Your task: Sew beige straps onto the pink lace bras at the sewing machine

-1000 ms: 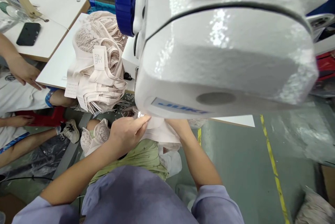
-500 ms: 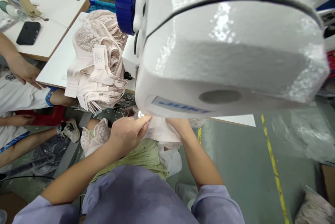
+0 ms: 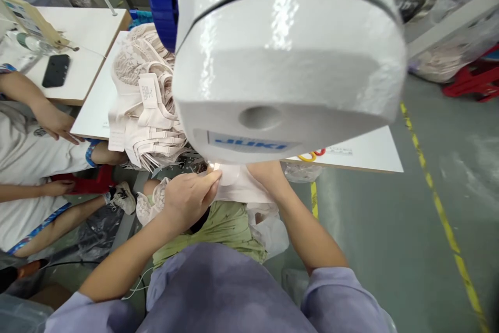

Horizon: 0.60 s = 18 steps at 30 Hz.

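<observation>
With thumb and forefinger of the left hand (image 3: pixel 189 198) drawn close together, pinches the near-left edge of a smooth pale pink fabric piece (image 3: pixel 247 194), just below the rounded, glossy white JUKI sewing machine (image 3: pixel 288 73). Reaches in from the other side with the right hand (image 3: pixel 267 173) and touches the same fabric piece near its right end; hides those fingertips under the machine, so cannot tell how wide or narrow they stand. Has the fabric piece above a light green patterned cloth (image 3: pixel 224 224) spread over the lap, with a cream lace bra cup (image 3: pixel 158 198) just beside the left wrist.

At the left, on a white tabletop with a wooden edge (image 3: pixel 95 96), shows a heap of beige lace bras (image 3: pixel 156 130) with a printed pale label (image 3: pixel 148 91) on top, near the machine's ribbed blue handwheel (image 3: pixel 162 5). Farther left, shows a black phone (image 3: pixel 56 70) lying flat and a co-worker's hand (image 3: pixel 56 121) near the table edge. Under the machine's right side, shows yellow and red ring handles (image 3: pixel 307 157), partly hidden
</observation>
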Motion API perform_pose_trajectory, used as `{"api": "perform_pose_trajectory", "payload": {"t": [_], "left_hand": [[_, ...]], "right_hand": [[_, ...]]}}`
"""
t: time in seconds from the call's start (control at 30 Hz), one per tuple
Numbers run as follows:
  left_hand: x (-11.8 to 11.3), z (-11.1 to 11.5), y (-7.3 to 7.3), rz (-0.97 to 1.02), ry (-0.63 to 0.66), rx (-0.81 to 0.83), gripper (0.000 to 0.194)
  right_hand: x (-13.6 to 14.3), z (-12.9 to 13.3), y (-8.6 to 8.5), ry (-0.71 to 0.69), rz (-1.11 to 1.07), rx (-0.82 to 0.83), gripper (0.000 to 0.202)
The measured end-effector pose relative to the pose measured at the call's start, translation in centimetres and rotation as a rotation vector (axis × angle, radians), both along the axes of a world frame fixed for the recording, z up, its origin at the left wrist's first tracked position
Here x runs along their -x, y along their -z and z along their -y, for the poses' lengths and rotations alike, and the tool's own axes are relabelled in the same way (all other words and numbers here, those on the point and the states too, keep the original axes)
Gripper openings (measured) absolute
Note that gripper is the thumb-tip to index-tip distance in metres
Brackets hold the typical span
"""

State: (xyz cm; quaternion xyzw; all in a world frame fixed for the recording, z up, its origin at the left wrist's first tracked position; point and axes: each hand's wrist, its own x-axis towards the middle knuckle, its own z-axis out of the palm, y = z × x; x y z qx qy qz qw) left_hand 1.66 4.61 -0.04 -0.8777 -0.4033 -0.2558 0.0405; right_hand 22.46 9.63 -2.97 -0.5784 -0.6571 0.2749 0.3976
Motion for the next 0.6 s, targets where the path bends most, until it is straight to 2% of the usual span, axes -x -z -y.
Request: {"api": "perform_pose_trajectory", "payload": {"t": [0.23,0.6], "left_hand": [[-0.1,-0.1,0.1,-0.01,0.031,-0.018,0.022],[-0.9,-0.1,0.0,-0.081,0.11,-0.001,0.019]], "right_hand": [[-0.1,0.0,-0.6,-0.001,-0.057,0.043,0.016],[-0.6,0.4,-1.1,-0.009,-0.035,0.024,0.021]]}}
